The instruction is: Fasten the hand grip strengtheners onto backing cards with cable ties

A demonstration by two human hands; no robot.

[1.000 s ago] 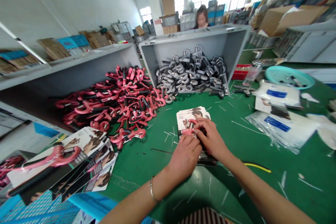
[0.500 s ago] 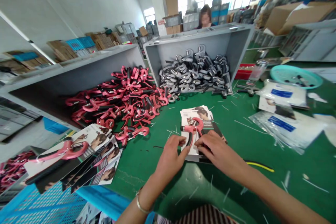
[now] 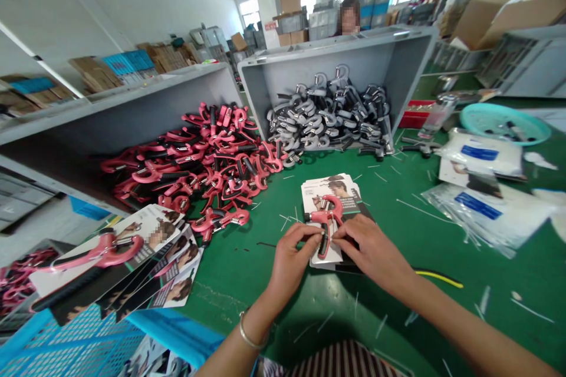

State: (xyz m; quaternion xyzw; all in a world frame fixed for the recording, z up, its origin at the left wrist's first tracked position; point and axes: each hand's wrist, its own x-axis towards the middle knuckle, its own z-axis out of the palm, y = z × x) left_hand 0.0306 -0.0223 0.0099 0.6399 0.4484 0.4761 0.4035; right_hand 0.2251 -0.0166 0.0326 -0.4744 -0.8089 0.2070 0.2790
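A red hand gripper tool with black handles (image 3: 332, 210) lies on a stack of printed cards (image 3: 351, 193) on the green table. My left hand (image 3: 292, 259) is closed at the tool's left handle, thumb and forefinger pinched together near it. From the right, my right hand (image 3: 369, 250) pinches at the tool's other handle; whatever thin piece is between its fingertips is too small to make out. Left of them, more printed cards (image 3: 177, 259) carry another red tool (image 3: 106, 250).
Grey bins hold piles of red tools (image 3: 221, 159) and grey tools (image 3: 327, 112). Loose white ties and plastic bags (image 3: 475, 206) lie at the right, near a turquoise tray (image 3: 504, 123). A blue crate (image 3: 75, 347) stands lower left. A person (image 3: 349, 15) is beyond the bins.
The view has shifted slightly. Both hands remain at the red tool, with my left fingertips now nearer its handle and my right hand.
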